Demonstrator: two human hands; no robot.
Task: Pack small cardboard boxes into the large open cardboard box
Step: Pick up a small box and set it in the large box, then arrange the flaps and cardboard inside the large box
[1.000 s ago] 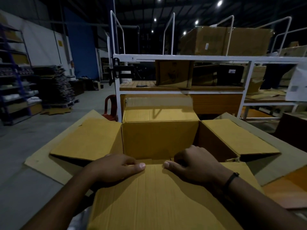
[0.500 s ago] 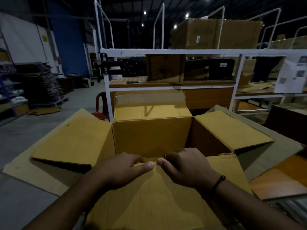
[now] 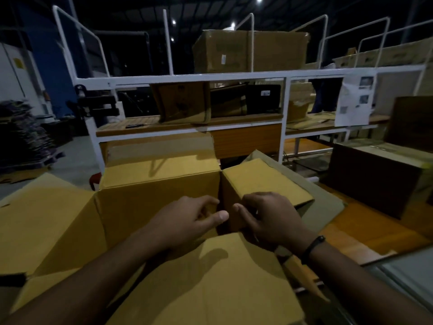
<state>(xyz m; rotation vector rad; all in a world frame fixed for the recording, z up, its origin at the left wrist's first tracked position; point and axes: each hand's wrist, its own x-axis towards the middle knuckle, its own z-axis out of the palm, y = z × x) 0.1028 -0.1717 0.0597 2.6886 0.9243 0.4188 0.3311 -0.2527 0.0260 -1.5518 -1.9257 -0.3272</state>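
The large open cardboard box (image 3: 159, 207) stands right in front of me with its four flaps folded outward. Its near flap (image 3: 210, 282) lies under my forearms. My left hand (image 3: 187, 221) hovers over the box's opening, fingers half curled and thumb pointing right. Close beside it is my right hand (image 3: 269, 219), with a dark band on its wrist, curled at the box's inner right wall where the right flap (image 3: 264, 181) begins. I cannot see anything in either hand. The box's inside is dark and mostly hidden by my hands. No small box shows.
A white metal rack (image 3: 187, 78) stands behind the box, with cartons (image 3: 250, 50) on top and on its wooden shelf (image 3: 145, 124). A dark brown carton (image 3: 375, 177) sits at the right. Flattened cardboard is stacked at far left (image 3: 21, 132).
Both hands have slid forward off the near flap's edge and now sit over the opening. My view has tilted down and swung, so the box's far right corner is centred.
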